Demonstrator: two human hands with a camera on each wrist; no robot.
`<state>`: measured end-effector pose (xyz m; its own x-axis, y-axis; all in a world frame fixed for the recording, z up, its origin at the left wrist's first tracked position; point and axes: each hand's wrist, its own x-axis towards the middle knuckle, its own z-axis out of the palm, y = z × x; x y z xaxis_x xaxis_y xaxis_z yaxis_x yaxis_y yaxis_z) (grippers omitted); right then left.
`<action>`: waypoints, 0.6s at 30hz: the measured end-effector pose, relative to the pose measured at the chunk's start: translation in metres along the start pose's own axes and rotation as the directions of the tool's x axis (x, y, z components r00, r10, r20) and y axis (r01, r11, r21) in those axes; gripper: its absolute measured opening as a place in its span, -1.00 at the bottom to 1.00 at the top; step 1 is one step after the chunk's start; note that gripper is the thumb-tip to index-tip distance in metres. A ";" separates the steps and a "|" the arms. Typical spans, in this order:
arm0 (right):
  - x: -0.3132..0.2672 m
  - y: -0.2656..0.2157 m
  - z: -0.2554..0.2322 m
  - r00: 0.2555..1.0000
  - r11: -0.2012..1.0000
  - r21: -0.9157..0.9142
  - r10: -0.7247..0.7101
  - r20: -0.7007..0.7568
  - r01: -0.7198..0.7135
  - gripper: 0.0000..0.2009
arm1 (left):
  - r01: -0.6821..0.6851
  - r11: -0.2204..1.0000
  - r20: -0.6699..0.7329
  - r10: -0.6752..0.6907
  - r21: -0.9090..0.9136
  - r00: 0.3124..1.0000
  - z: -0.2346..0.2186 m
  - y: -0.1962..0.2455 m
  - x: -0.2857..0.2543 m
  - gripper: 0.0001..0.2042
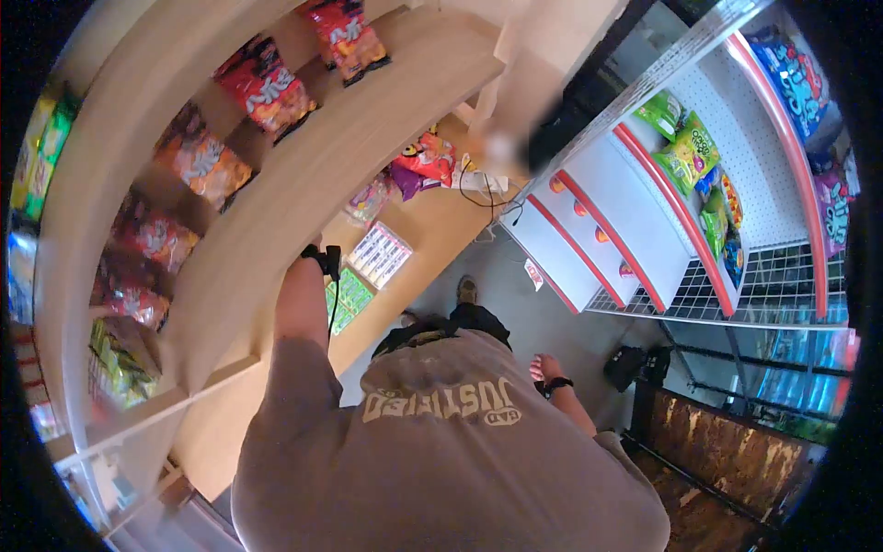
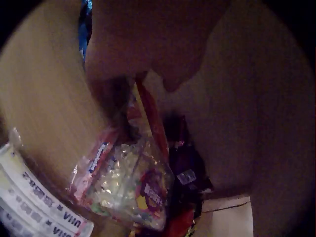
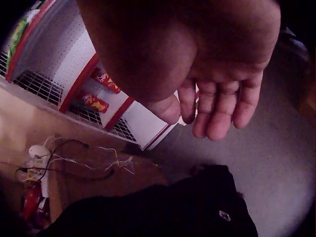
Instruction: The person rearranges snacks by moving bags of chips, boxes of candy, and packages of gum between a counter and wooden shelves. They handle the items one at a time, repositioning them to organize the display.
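Note:
My left hand (image 2: pixel 148 44) is dark at the top of the left wrist view. Its fingers are curled at the top end of a red and yellow packet (image 2: pixel 148 116), which stands on edge below them. Beside that packet lies a clear bag of wrapped candies (image 2: pixel 128 182), with a dark purple packet (image 2: pixel 187 168) to its right. White strip packs (image 2: pixel 34 197) are at the lower left. In the head view, the shelf board hides most of this hand. My right hand (image 3: pixel 217 64) hangs at my side over the floor, palm showing and fingers loosely bent, holding nothing.
A curved wooden shelf (image 1: pixel 405 83) carries several red snack bags (image 1: pixel 267 87). Green packs (image 1: pixel 349 299) sit on the lower wooden counter (image 1: pixel 432 244), near loose cables (image 1: pixel 487 189). At right stands a white rack with red shelf edges (image 1: pixel 681 184). Black items (image 1: pixel 635 363) lie on the floor.

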<state>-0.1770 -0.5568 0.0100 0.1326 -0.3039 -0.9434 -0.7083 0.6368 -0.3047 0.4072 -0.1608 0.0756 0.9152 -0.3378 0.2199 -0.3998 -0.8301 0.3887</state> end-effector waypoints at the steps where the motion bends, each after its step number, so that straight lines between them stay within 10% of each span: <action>1: -0.006 -0.003 0.003 1.000 1.000 -0.019 0.001 -0.004 -0.001 -0.71 | 0.017 1.000 0.010 -0.017 0.007 1.000 0.002 -0.012 0.000 -0.54; 11: -0.014 -0.034 0.031 0.992 0.985 -0.154 -0.059 0.114 0.076 -0.74 | 0.164 0.981 0.077 -0.173 0.107 0.982 0.002 -0.056 -0.048 -0.56; 14: -0.013 -0.047 0.047 0.995 0.974 -0.217 -0.052 0.080 0.068 -0.73 | 0.266 0.926 0.248 -0.200 -0.270 0.948 -0.019 -0.018 -0.053 -0.60; 16: -0.015 -0.053 0.055 0.996 0.964 -0.254 -0.057 0.071 0.073 -0.72 | 0.391 0.067 0.360 -0.276 -0.918 0.891 0.007 -0.020 -0.051 -0.65; 18: -0.013 -0.056 0.060 0.992 0.966 -0.236 -0.081 0.098 0.102 -0.74 | 0.522 0.064 0.465 -0.372 -0.850 0.803 -0.036 0.032 -0.049 -0.66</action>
<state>-0.0978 -0.5463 0.0313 0.2569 -0.2836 -0.9239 -0.8347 0.4167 -0.3600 0.3475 -0.1552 0.1093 0.9077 -0.1691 -0.3840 0.4086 0.1478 0.9007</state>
